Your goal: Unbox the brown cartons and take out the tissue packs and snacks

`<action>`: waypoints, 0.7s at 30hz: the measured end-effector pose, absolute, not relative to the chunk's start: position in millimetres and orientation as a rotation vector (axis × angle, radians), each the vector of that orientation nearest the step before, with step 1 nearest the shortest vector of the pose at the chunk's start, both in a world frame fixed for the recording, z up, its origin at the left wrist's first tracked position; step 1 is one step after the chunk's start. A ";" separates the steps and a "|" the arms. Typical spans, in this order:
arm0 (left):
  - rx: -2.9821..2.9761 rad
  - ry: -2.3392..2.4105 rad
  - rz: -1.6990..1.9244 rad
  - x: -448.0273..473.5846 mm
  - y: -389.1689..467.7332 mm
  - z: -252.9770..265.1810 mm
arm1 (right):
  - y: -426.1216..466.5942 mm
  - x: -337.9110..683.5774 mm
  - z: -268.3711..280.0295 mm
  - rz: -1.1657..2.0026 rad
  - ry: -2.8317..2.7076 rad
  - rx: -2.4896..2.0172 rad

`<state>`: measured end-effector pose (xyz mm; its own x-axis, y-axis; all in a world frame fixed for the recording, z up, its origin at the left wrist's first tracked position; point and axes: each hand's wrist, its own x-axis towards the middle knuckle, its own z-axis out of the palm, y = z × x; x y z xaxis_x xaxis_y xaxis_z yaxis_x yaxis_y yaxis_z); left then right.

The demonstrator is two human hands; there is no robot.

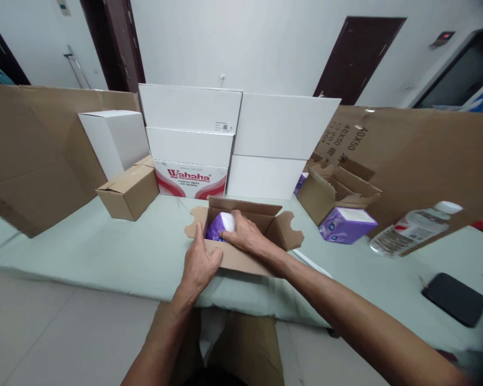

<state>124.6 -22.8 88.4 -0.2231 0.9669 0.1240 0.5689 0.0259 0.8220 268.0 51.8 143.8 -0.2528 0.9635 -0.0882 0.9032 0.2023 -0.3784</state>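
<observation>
An open brown cardboard box (239, 259) stands near the table's front edge, its flaps spread outward. My left hand (200, 262) grips the box's near left side, thumb over the front flap. Inside the left end of the box is a purple-and-white tissue pack (214, 227). My right hand (245, 231) reaches in over the front flap and is closed around the pack's right side. The fingertips behind the pack are partly hidden, as is the bottom of the box.
On the right are another open carton (316, 201), a second purple pack (344, 225), a water bottle (416, 230) and a black phone-like object (454, 299). A closed brown box (131, 187) sits left. White Wahaha cartons (191, 179) and tall cardboard panels (36, 155) line the back.
</observation>
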 end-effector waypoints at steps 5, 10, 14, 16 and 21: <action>1.598 1.874 1.011 125.7 -23.9 92.8 | 49.2 274.4 146.0 0.553 -2.092 -1.733; 1.615 1.878 1.004 126.1 -23.5 91.0 | 48.9 278.2 148.1 0.542 -1.986 -1.782; 1.610 1.875 1.030 127.1 -21.2 88.4 | 51.6 275.6 149.9 0.594 -2.046 -1.839; 1.617 1.871 1.037 126.7 -20.6 86.4 | 51.1 271.5 149.5 0.594 -2.129 -1.849; 1.786 1.899 0.961 124.2 -23.4 84.0 | 46.8 263.6 143.4 0.500 -2.232 -1.746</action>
<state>124.2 -23.4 84.0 -0.1351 0.9729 0.1874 0.7271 -0.0312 0.6858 263.6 46.8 143.4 -0.2415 0.9704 -0.0048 0.8796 0.2168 -0.4234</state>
